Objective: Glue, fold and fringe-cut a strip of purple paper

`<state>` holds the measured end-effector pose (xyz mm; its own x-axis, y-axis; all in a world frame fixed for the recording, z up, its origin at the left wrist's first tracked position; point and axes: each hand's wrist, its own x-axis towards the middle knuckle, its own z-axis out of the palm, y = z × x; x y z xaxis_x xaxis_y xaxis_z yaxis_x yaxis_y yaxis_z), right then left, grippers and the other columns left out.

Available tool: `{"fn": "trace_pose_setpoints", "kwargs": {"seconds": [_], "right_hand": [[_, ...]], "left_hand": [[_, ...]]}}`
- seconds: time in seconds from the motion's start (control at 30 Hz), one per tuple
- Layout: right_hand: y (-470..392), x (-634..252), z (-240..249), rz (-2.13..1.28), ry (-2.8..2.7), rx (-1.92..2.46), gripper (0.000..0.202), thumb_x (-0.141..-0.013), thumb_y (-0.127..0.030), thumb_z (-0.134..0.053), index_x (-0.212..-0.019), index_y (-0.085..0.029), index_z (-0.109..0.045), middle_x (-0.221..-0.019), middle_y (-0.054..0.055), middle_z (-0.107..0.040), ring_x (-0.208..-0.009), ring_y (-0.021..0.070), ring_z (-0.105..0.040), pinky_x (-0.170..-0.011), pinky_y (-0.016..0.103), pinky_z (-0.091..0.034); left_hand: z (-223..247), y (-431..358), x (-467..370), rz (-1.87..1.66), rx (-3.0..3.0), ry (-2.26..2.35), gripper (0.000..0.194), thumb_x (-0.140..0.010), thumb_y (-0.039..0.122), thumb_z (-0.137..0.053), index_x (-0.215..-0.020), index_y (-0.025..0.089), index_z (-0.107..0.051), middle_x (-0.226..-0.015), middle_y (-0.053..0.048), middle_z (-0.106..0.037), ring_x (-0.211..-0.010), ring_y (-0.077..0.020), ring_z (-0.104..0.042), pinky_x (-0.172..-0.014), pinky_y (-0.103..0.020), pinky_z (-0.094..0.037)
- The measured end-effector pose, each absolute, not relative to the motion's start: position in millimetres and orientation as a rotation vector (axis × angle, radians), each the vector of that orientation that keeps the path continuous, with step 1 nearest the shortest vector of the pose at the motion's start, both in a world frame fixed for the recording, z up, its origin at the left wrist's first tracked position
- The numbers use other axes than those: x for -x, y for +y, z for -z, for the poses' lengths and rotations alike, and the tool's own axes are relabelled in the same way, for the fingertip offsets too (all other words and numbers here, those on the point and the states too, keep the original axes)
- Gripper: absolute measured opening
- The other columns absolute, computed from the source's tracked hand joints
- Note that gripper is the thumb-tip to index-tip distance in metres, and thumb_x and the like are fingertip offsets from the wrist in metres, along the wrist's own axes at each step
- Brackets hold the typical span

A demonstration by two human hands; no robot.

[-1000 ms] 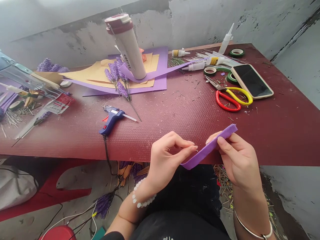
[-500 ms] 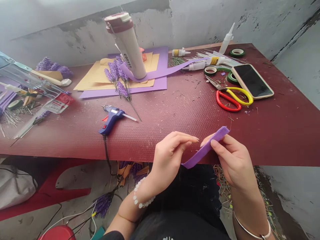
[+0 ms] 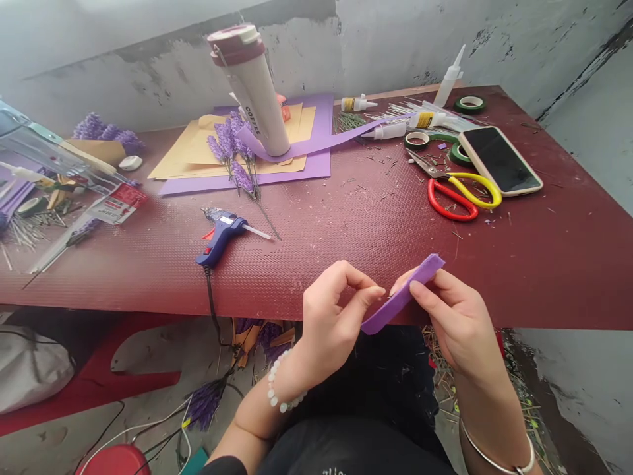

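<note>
My right hand (image 3: 462, 320) pinches a purple strip (image 3: 388, 311) between thumb and fingers, above the table's front edge. The strip slants from lower left to upper right and looks like felt or soft paper. Just left of it, the thumb and forefinger of my left hand (image 3: 329, 316) are pressed together in a pinch. Whatever they hold, if anything, is too small to make out. Beyond my right hand lie scissors (image 3: 455, 196) with one red and one yellow handle. A blue glue gun (image 3: 220, 236) with a glue stick in it rests to the left.
A coffee tumbler (image 3: 257, 99) stands on tan and purple sheets, beside purple flower stems (image 3: 242, 175). A phone (image 3: 500, 160), green tape rolls (image 3: 469, 104) and glue bottles (image 3: 450, 82) are at the back right. The glue gun's cord (image 3: 211, 303) hangs over the front edge.
My left thumb and forefinger have closed into a tighter pinch near the strip. My right hand has shifted slightly left with the strip.
</note>
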<state>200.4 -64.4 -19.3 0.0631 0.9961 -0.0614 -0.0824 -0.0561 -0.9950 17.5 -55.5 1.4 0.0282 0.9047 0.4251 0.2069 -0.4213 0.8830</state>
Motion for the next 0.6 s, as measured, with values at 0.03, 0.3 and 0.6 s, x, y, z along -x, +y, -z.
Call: {"fn": "trace_pose_setpoints", "kwargs": {"seconds": [0.03,0.3,0.6], "right_hand": [[-64.5,-200.2,18.7,-1.239,-1.076,1.217,0.043,-0.083,-0.069,-0.091,-0.083,-0.026,-0.085,-0.079,0.002,-0.078,-0.073,0.0172,-0.068,-0.068,0.026,-0.057],[-65.7,-200.9,15.6,-1.242,-1.100,1.195,0.039,-0.086,-0.066,-0.091,-0.085,-0.027,-0.086,-0.080,0.001,-0.081,-0.073,0.0163,-0.071,-0.068,0.024,-0.059],[-66.2,-201.8,18.6,-1.233,-1.129,1.121,0.033,-0.095,-0.062,-0.085,-0.088,-0.029,-0.087,-0.079,-0.001,-0.078,-0.074,0.0141,-0.069,-0.071,0.022,-0.058]], "left_hand": [[-2.3,-55.5,-17.2,-1.408,-1.714,1.133,0.028,-0.100,0.015,-0.072,-0.074,0.020,-0.063,-0.068,0.004,-0.066,-0.062,-0.0095,-0.060,-0.060,-0.021,-0.048],[-1.7,-55.3,-15.9,-1.232,-1.981,1.170,0.032,-0.103,0.011,-0.056,-0.075,0.023,-0.046,-0.066,0.006,-0.049,-0.058,-0.0103,-0.042,-0.055,-0.024,-0.034],[-2.8,-52.3,-24.9,-1.336,-2.219,1.235,0.051,-0.118,0.021,-0.050,-0.071,0.024,-0.031,-0.057,0.008,-0.040,-0.049,-0.0078,-0.037,-0.051,-0.024,-0.031]]}}
